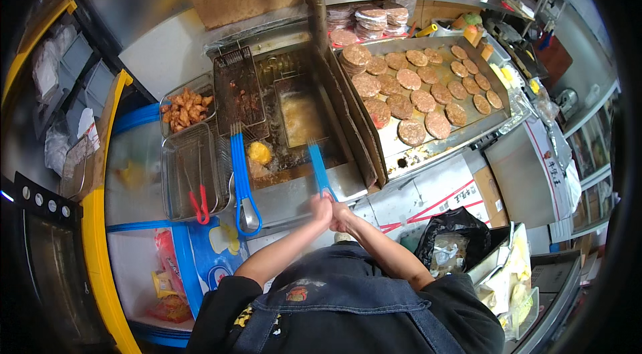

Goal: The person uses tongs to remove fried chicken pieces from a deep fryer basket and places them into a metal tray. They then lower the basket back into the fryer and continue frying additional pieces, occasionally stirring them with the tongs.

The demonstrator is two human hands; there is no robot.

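My left hand (pixel 322 207), slightly blurred, and my right hand (pixel 342 217) are pressed together at the front edge of the deep fryer (pixel 293 201). They meet at the looped end of a blue handle (pixel 318 167); whether either hand grips it I cannot tell. That handle belongs to a wire fryer basket (pixel 281 115) sunk in foaming oil. To its left a second basket (pixel 238 88), raised with dark crumbs in it, has a longer blue handle (pixel 242 183). A golden lump (pixel 259 152) sits in the oil near the front.
Right of a metal splash guard (pixel 361 138), a griddle (pixel 401 145) carries many round meat patties (pixel 423 101). On the left are a basket of fried pieces (pixel 184 109) and a wire basket (pixel 173 178) with red-handled tongs (pixel 200 206). A black-bagged bin (pixel 471 223) stands low right.
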